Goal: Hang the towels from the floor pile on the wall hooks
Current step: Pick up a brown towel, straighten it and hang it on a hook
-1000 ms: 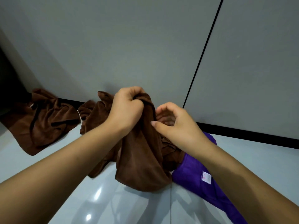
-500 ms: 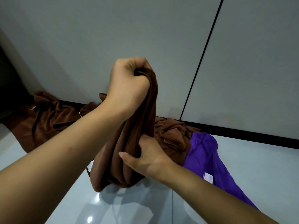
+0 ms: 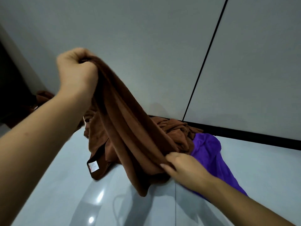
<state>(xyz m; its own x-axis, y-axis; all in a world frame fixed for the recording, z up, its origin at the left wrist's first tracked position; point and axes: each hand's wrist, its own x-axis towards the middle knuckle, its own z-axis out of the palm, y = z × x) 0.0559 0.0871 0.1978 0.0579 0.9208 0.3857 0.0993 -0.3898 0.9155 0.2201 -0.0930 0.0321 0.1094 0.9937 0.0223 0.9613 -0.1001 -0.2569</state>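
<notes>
Fingers of the left hand [image 3: 76, 74] are curled into a fist around one bunched end of a brown towel [image 3: 128, 128], holding it raised in front of the grey wall [image 3: 146, 46]. From that fist the towel slopes down in long folds to the right hand [image 3: 184, 168], whose thumb and fingers pinch a gathered section of the cloth lower down, close above the floor [image 3: 48, 185]. Below the right hand's grip, a loose tail of the same towel hangs down toward the glossy pale tiles. A dark-edged corner bearing a white care label [image 3: 93, 166] hangs on the near side of the towel, left of the right hand.

Behind the held towel, more brown towels [image 3: 175, 129] lie crumpled in a pile against the black skirting strip [image 3: 244, 132] at the foot of the wall. A purple towel [image 3: 210, 154] lies just beside that pile on its right, touching it, and runs back under the right forearm. Another brown towel [image 3: 44, 95] shows past the left wrist, on the floor at the wall's base, partly hidden by the arm. A thin black seam [image 3: 206, 54] runs up the wall from the skirting, above the pile. Motion blur softens both hands, so the exact placing of single fingertips on the cloth cannot be told.
</notes>
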